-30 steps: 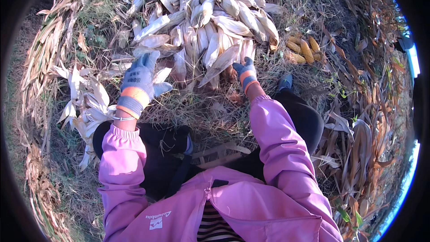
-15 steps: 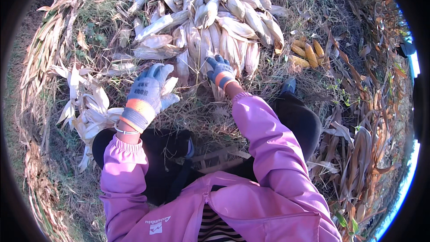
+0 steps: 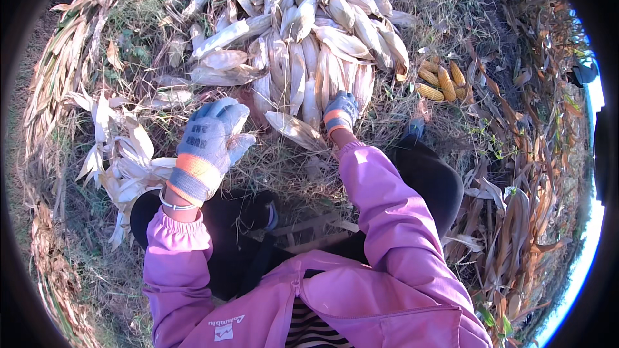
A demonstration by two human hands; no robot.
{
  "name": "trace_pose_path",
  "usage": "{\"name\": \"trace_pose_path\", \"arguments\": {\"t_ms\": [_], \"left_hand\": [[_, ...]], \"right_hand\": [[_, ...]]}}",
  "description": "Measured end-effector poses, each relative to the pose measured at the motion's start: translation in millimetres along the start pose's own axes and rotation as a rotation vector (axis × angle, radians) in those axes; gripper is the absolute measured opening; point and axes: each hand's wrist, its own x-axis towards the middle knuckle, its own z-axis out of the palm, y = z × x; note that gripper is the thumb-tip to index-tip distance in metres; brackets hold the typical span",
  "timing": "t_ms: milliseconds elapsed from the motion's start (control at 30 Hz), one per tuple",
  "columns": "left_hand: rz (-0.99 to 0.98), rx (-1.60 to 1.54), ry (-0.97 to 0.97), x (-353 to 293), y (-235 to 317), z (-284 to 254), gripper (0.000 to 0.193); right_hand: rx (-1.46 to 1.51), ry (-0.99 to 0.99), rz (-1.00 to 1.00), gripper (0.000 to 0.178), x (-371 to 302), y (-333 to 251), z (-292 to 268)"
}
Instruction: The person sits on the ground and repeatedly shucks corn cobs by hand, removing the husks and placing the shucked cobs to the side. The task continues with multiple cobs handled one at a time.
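A heap of corn ears in pale dry husks [image 3: 300, 22] lies on the ground in front of me. My right hand [image 3: 342, 111], in a grey and orange work glove, is at the heap's near edge, its fingers curled round the lower end of a husked-over corn ear [image 3: 334, 74]. One loose ear in its husk [image 3: 293, 130] lies just left of that hand. My left hand [image 3: 211, 138], gloved alike, hovers left of it with thumb and fingers apart and nothing visible between them. Stripped pale husks [image 3: 132, 161] lie beside my left wrist.
Several bare yellow cobs [image 3: 445, 80] lie on the dry grass at the right, beyond my right knee [image 3: 429, 180]. Dry corn stalks [image 3: 522, 232] line the right side, and more stalks [image 3: 61, 96] curve along the left. A low wooden frame [image 3: 309, 231] shows between my legs.
My right hand has moved right and nearer to me, onto another ear at the heap's edge. A loose ear now lies between my hands. My left hand has shifted slightly nearer.
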Motion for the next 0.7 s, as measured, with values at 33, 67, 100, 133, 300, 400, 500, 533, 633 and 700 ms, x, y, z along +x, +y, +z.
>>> {"name": "trace_pose_path", "arguments": {"t_ms": [33, 67, 100, 133, 300, 400, 500, 533, 633, 700], "left_hand": [[-0.009, -0.025, 0.023, 0.8, 0.9, -1.8, 0.043], [-0.014, -0.049, 0.046, 2.4, 3.4, -4.6, 0.041], [-0.015, -0.071, 0.067, 4.7, 5.2, -6.6, 0.04], [0.008, -0.085, 0.127, 6.5, 5.2, -6.8, 0.036], [0.113, -0.142, 0.2, 24.8, 15.1, -1.7, 0.032], [0.127, -0.046, 0.246, 21.6, 4.3, 6.1, 0.032], [-0.011, -0.125, 0.223, 9.6, 1.8, 5.2, 0.032], [0.035, -0.087, 0.232, 13.4, 2.8, 4.4, 0.032], [0.073, -0.069, 0.205, 18.7, 4.5, 5.1, 0.031], [0.084, -0.085, 0.183, 19.2, 7.0, 5.9, 0.032]], "right_hand": [[-0.003, -0.122, 0.05, 0.042, -3.4, 9.8, -1.7], [0.041, -0.274, 0.104, 0.056, -2.0, 19.8, 4.8], [0.089, -0.425, 0.161, 0.071, -0.3, 30.7, 14.4], [0.183, -0.528, 0.166, 0.083, -1.0, 41.3, 24.3], [0.865, -0.28, 0.362, 0.054, 11.0, 100.0, 126.6], [1.14, -0.263, 0.398, 0.039, 4.9, 85.1, 140.0], [1.295, -0.291, 0.423, 0.027, -6.8, 41.3, 79.9], [1.154, -0.234, 0.384, 0.025, -1.2, 43.8, 70.5], [1.006, -0.202, 0.362, 0.025, 6.3, 39.8, 31.0], [0.625, -0.145, 0.198, 0.034, 10.1, 37.6, -12.3]]}}
